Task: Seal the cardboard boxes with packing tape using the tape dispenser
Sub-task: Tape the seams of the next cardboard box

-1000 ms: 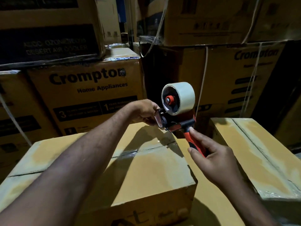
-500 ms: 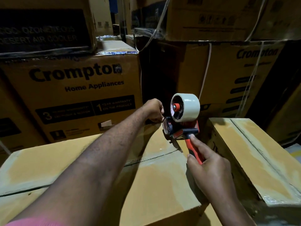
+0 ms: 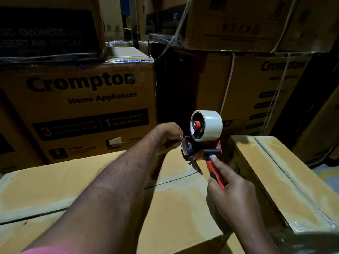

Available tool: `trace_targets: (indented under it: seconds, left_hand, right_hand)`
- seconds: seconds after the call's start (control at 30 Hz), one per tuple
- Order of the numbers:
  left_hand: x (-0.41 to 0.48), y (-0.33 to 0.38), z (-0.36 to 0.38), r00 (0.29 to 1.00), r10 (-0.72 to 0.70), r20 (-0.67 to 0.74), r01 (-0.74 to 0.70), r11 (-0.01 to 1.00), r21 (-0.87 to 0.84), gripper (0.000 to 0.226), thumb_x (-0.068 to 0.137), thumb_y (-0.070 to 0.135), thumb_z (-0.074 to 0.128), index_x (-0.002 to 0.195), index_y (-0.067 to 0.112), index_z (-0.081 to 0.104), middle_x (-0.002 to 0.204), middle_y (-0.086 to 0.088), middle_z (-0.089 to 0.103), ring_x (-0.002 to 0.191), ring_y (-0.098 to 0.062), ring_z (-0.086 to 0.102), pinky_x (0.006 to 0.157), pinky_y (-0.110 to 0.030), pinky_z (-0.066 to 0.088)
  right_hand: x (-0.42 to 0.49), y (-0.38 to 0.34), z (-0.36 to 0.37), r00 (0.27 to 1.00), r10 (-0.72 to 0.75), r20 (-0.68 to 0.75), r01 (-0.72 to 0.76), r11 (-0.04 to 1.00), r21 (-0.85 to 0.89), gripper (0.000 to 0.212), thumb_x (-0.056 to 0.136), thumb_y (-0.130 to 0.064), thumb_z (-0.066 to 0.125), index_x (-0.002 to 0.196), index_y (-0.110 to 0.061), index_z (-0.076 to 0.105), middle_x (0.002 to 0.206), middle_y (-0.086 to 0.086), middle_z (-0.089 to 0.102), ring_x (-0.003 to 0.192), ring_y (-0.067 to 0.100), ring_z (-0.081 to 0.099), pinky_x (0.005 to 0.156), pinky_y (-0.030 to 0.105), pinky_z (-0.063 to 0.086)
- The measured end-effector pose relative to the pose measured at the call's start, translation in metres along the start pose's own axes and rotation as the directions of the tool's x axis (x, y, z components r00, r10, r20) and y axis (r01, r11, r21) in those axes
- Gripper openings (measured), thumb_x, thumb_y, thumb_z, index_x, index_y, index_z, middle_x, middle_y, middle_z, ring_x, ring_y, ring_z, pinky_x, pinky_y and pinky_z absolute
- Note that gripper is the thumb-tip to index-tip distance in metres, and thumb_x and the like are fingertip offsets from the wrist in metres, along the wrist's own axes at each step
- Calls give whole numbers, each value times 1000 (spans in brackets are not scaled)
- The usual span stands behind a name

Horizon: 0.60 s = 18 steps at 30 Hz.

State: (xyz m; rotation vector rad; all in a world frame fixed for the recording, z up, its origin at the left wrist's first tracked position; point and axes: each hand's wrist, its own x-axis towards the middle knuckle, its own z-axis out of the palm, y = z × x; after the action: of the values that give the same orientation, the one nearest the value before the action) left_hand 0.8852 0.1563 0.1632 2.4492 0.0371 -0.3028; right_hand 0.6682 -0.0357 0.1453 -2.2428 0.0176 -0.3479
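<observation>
Since the seam of the brown cardboard box (image 3: pixel 174 213) needs tape, my right hand (image 3: pixel 233 195) grips the red-and-black tape dispenser (image 3: pixel 200 153) at its far end, centre frame. My left hand (image 3: pixel 169 133) curls at the mouth, though I cannot tell whether it holds tape.

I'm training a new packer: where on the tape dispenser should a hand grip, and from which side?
Grip the tape dispenser by its red handle, from the person's side, as the right hand does: a slim bar jutting back, clear of the tape roll above and the front end near the left hand.

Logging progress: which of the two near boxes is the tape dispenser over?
The left box: the tape dispenser hangs over the far end of its top seam. The right box stands beside it.
</observation>
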Motion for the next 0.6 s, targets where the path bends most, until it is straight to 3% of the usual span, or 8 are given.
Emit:
trace_targets:
  seconds: [0.23, 0.3, 0.4, 0.53, 0.6]
  left_hand:
    - [6, -4, 14, 999, -12, -51, 17, 996, 90, 13, 98, 20, 55, 100, 17, 68, 102, -2, 64, 86, -14, 58, 66, -27, 43]
    - [5, -2, 15, 987, 56, -153, -40, 993, 108, 4, 97, 21, 59, 97, 19, 63, 94, 2, 61, 80, -11, 56, 62, -25, 42]
    - [-3, -4, 17, 913, 200, -356, -206, 978, 23, 6, 94, 27, 69, 94, 23, 64, 94, 5, 65, 84, -9, 61, 64, -24, 49]
    - [-14, -19, 22, 927, 299, -227, -291, 954, 67, 9, 93, 25, 71, 102, 26, 75, 95, 10, 70, 86, -5, 65, 70, -23, 52]
    - [-15, -22, 23, 924, 291, -249, -285, 957, 60, 11, 91, 26, 73, 101, 25, 77, 91, 11, 71, 82, -4, 66, 67, -22, 52]
  right_hand:
    - [0, -5, -3, 1000, 23, 17, -23, 1000, -17, 56, 93, -29, 63, 143, -45, 43, 98, -16, 58, 80, -1, 57, 81, 18, 55]
    - [2, -5, -4, 999, 33, 19, -32, 999, -15, 56, 94, -29, 62, 143, -47, 42, 95, -18, 53, 74, -6, 52, 78, 12, 52]
    - [5, -5, -5, 998, 51, 22, -51, 998, -22, 55, 95, -29, 60, 144, -46, 41, 106, -12, 63, 77, -1, 54, 81, 16, 53]
    - [7, -2, -3, 998, 46, 38, -44, 998, -37, 54, 94, -28, 59, 143, -45, 43, 97, -11, 68, 77, 2, 62, 63, 11, 50]
    - [7, -2, -2, 999, 30, 42, -28, 998, -53, 55, 94, -27, 59, 143, -45, 43, 97, -12, 68, 78, 1, 63, 65, 13, 53]
